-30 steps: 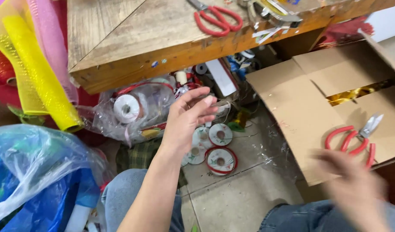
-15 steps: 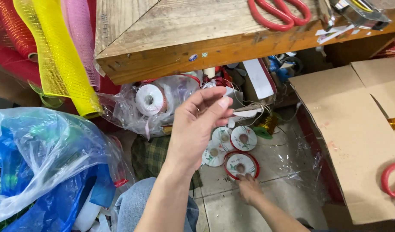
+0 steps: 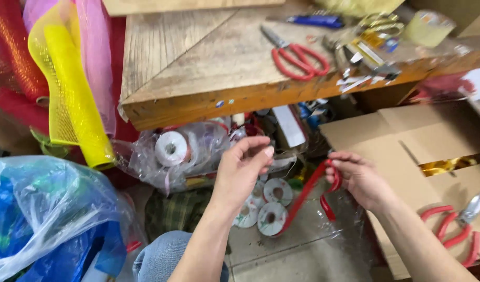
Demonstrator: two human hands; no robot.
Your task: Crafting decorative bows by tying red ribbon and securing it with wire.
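Observation:
My right hand (image 3: 359, 178) pinches a red ribbon (image 3: 309, 191) that runs down to a spool (image 3: 272, 219) on the floor, one of several white ribbon spools (image 3: 277, 191) lying there. My left hand (image 3: 241, 169) hovers just left of it, fingers curled and apart, holding nothing that I can see. Both hands are below the front edge of a wooden table (image 3: 193, 62).
Red-handled scissors (image 3: 297, 56) and clutter lie on the table. A clear bag with a white tape roll (image 3: 171, 148) sits under it. Yellow and pink mesh rolls (image 3: 73, 89) stand at left, a blue plastic bag (image 3: 47, 219) lower left. An open cardboard box (image 3: 407, 136) holds red scissors (image 3: 454, 230).
My right hand has lifted from the spool on the floor, pulling the red ribbon up. My left hand has stayed raised. The view has shifted up and right.

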